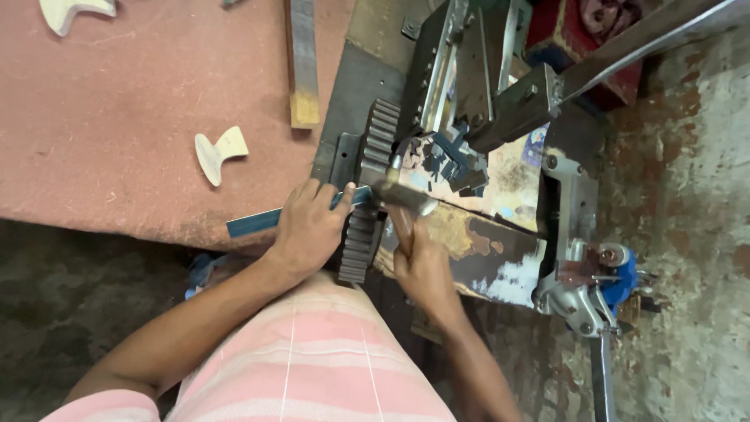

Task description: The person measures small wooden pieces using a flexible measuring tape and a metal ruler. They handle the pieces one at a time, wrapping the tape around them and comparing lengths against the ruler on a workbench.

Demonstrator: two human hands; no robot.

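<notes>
A rough, stained concrete wall and floor (687, 195) fill the right side of the view, and a dark, dirty floor shows at the lower left. A broad workbench (117, 133) covered in worn reddish board takes up the upper left; a dark metal press machine (469, 101) with a heavy toothed gear (367, 187) stands at its right edge, with a scuffed, paint-flecked plate (484, 242) below it. A wooden strip (303, 70) lies on the bench near the machine, and two pale cut-out pieces (219, 154) (74, 11) lie well apart on the red surface. A long blue strip (258, 221) runs along the bench edge into the machine. The left hand (308, 230) rests on this strip, fingers curled over it and pressing it down just beside the gear. The right hand (426, 270) is closed around the wooden handle of a hammer (402, 199), whose metal head sits beside the gear, above the strip. Small dark offcuts (445, 168) lie scattered in the machine.
</notes>
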